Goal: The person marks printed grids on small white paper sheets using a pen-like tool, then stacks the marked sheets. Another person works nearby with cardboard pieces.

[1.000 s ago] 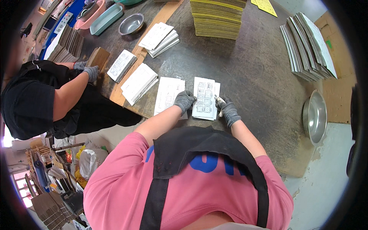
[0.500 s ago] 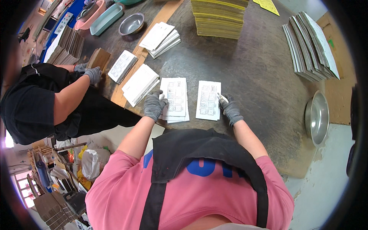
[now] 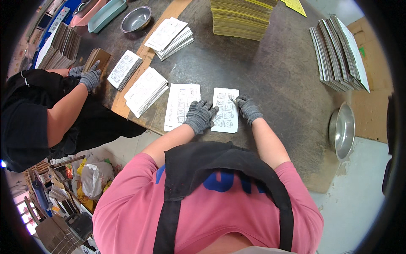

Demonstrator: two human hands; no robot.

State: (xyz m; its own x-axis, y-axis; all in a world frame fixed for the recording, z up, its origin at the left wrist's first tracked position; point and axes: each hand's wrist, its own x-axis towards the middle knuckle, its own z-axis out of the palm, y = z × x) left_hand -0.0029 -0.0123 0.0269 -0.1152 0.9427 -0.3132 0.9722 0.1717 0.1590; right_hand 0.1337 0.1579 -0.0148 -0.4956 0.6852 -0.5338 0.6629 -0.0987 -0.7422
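Note:
Grey gloves cover both of my hands. My left hand (image 3: pixel 200 117) lies with fingers stretched out across the right side of a stack of white printed sheets (image 3: pixel 176 103). Its fingertips reach the left edge of a second, narrower set of printed sheets (image 3: pixel 225 111). At that set's upper right edge is my right hand (image 3: pixel 249 110), fingers drawn together. A small tip shows at its fingers over the paper, too small to name. Rows of square line drawings mark both sets.
White sheet stacks (image 3: pixel 146 92) lie to the left, by a co-worker's gloved hands (image 3: pixel 89 78) holding brown card. A tall yellow-edged stack (image 3: pixel 241 21) stands at the back. Right are grey board stacks (image 3: pixel 338 55) and a metal bowl (image 3: pixel 342 131); another metal bowl (image 3: pixel 136 19) sits back left.
My left hand has moved right, from the left stack's left edge to between the two sets. My right hand has moved slightly up along the right set's edge. The view has shifted a little.

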